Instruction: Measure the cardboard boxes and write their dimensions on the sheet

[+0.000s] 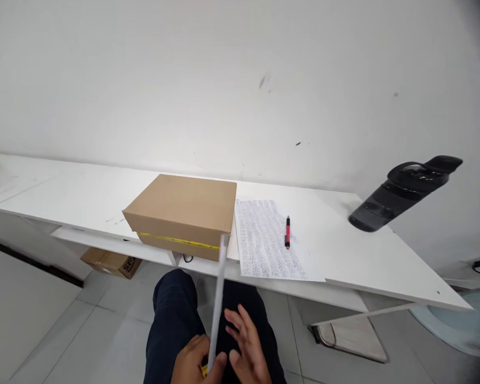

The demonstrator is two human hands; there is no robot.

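A brown cardboard box [184,200] sits at the table's front edge, its front overhanging slightly. Along its front face runs a yellow measuring tape [178,241]. From the box's right front corner a pale strip [218,293], apparently the tape's back side, comes down towards my lap. My left hand [192,360] is closed round the lower end of this tape, where a bit of yellow shows; the rest of what it grips is hidden. Just right of the strip, my right hand [248,344] is open, fingers apart and holding nothing.
On the white table [84,186], a written sheet [264,240] lies right of the box, with a red-and-black pen [287,232] on it. A dark bottle [396,197] stands at the right end. A carton [112,261] is below, left of my knees.
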